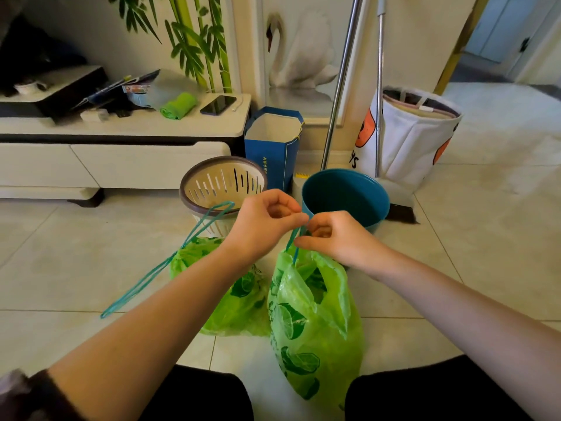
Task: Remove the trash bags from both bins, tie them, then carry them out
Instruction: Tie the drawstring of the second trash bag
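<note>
Two green trash bags printed with lime slices are out on the tiled floor. The nearer bag (312,323) hangs from its teal drawstring (294,241), which my left hand (264,220) and my right hand (334,238) both pinch just above the bag's mouth. The other bag (233,305) lies behind my left forearm, its long teal drawstring loop (170,262) trailing up and to the left. Behind them stand the slotted beige bin (221,183) and the blue bin (346,196), both without a bag.
A low white TV cabinet (121,153) runs along the left wall, with a phone (218,104) and a green roll of bags (179,106) on top. A blue paper bag (273,147), two mop handles (340,83) and a white fabric basket (416,132) stand behind the bins.
</note>
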### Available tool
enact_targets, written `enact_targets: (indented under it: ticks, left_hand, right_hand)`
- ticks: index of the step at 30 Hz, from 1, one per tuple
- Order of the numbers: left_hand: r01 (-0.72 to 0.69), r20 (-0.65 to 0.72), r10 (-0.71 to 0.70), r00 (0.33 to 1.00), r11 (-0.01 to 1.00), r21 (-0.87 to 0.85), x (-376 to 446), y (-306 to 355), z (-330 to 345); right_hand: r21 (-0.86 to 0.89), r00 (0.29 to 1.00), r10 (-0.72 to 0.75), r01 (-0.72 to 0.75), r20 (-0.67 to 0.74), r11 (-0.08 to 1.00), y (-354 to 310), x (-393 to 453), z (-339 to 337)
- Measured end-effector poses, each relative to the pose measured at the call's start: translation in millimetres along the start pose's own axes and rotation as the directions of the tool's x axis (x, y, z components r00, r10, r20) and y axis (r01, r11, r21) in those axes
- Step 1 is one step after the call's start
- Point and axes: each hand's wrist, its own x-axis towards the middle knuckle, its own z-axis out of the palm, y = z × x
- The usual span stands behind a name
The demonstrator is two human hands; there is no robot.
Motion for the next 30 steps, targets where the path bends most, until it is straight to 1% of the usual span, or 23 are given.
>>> enact_targets:
  ticks: [6, 8, 10, 12, 13, 14, 16, 18, 20, 22, 23, 26, 28, 30]
  left_hand:
    - [-0.012, -0.011, 0.012, 1.000, 0.999, -0.040, 5.2, -5.7, -0.2]
    - [-0.005, -0.017, 0.005, 1.000, 0.999, -0.038, 6.3, -10.7, -1.9]
    - [0.030, -0.021, -0.030, 0.999, 1.000, -0.005, 7.5, -19.3, -3.1]
    - [0.057, -0.015, -0.056, 0.998, 0.993, 0.103, 10.0, -32.6, -4.7]
    - [0.048, 0.022, -0.053, 0.998, 0.981, 0.190, 11.4, -39.6, -5.5]
    - [0.021, 0.090, -0.048, 0.995, 0.959, 0.281, 11.6, -45.8, -5.4]
    - [-0.039, 0.271, -0.080, 0.959, 0.912, 0.409, 9.4, -54.5, -2.7]
    - [-0.082, 0.412, -0.122, 0.903, 0.892, 0.444, 7.4, -56.9, 3.1]
    - [-0.131, 0.474, -0.096, 0.875, 0.896, 0.424, 6.2, -57.1, 12.1]
    - [-0.132, 0.455, -0.052, 0.889, 0.922, 0.364, 5.7, -53.7, 20.8]
    - [-0.129, 0.420, -0.020, 0.907, 0.938, 0.322, 5.1, -50.2, 24.1]
    - [-0.134, 0.263, 0.090, 0.961, 0.979, 0.155, 5.7, -41.0, 30.0]
    - [-0.102, 0.196, 0.090, 0.976, 0.993, 0.052, 6.0, -36.0, 30.8]
    - [-0.102, 0.164, 0.097, 0.982, 0.995, 0.020, 5.4, -31.8, 31.8]
  right_hand:
    - [0.092, 0.997, 0.006, 0.001, -0.074, 0.996, 0.3, 4.3, 3.0]
    - [0.139, 0.995, 0.040, -0.027, -0.093, 0.990, 0.4, 4.5, 2.4]
    - [0.217, 0.990, 0.086, -0.061, -0.112, 0.974, 1.2, 4.4, 1.2]
    - [0.249, 0.985, 0.120, -0.085, -0.127, 0.965, 1.4, 4.6, -0.3]
    - [0.267, 0.983, 0.131, -0.093, -0.130, 0.959, 0.9, 4.6, -1.1]
    - [0.285, 0.982, 0.136, -0.094, -0.132, 0.954, -0.7, 4.8, -2.4]
    - [0.311, 0.982, 0.113, -0.061, -0.149, 0.948, -4.2, 5.1, -5.1]
    - [0.303, 0.983, 0.061, -0.006, -0.172, 0.953, -6.6, 5.4, -7.0]
    - [0.262, 0.983, -0.006, 0.054, -0.182, 0.963, -10.2, 5.3, -6.6]
    - [0.255, 0.981, -0.056, 0.102, -0.184, 0.962, -16.4, 5.9, -4.9]
    - [0.267, 0.980, -0.080, 0.127, -0.181, 0.955, -20.6, 5.9, -4.8]
    - [0.333, 0.980, -0.131, 0.176, -0.153, 0.926, -34.9, 6.0, -7.0]
    - [0.350, 0.981, -0.142, 0.181, -0.134, 0.919, -42.7, 6.6, -8.7]
    - [0.325, 0.980, -0.151, 0.185, -0.127, 0.928, -46.8, 6.7, -8.9]
